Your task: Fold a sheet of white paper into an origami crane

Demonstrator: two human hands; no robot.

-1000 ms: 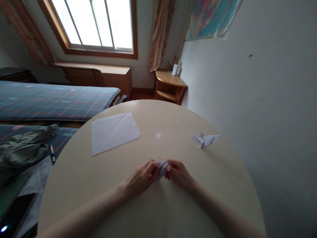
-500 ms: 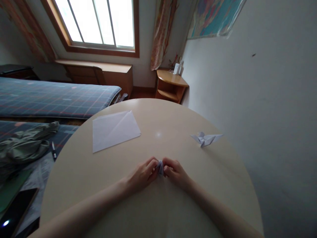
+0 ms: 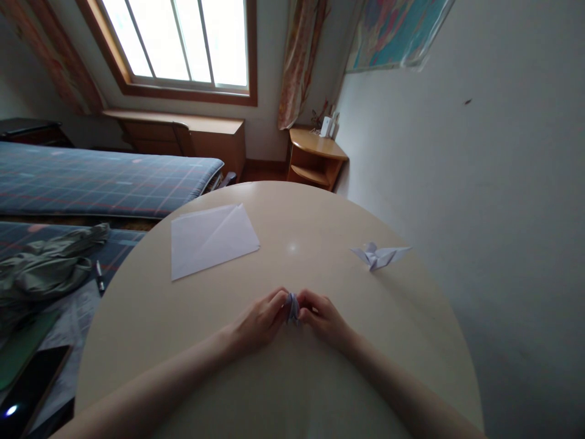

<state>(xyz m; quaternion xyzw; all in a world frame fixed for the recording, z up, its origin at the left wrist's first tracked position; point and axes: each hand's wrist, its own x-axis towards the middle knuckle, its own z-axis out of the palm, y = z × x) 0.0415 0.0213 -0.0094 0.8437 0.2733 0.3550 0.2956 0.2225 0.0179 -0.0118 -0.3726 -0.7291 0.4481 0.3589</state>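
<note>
A small piece of folded paper (image 3: 292,308), whitish-blue with several layers, is held between my two hands just above the near middle of the round table (image 3: 320,378). My left hand (image 3: 265,317) pinches it from the left, with the fingertips partly hidden behind the paper. From the right, my right hand (image 3: 322,314) grips its other side between thumb and curled fingers. Farther off to the right stands a folded white paper crane (image 3: 377,257) with its wings spread. Several sheets of white paper (image 3: 212,241) lie stacked at the table's far left.
Left of the table, a plaid mattress (image 3: 105,183) carries crumpled grey-green clothing (image 3: 50,262). A pen (image 3: 99,277) and a dark phone (image 3: 34,384) lie nearby. The wall (image 3: 516,213) runs close along the right; a wooden corner shelf (image 3: 317,146) stands beyond the table.
The folded paper has shifted slightly left and turned, so its layered edges show more. My right hand has moved a little left with it. Everything else stays put.
</note>
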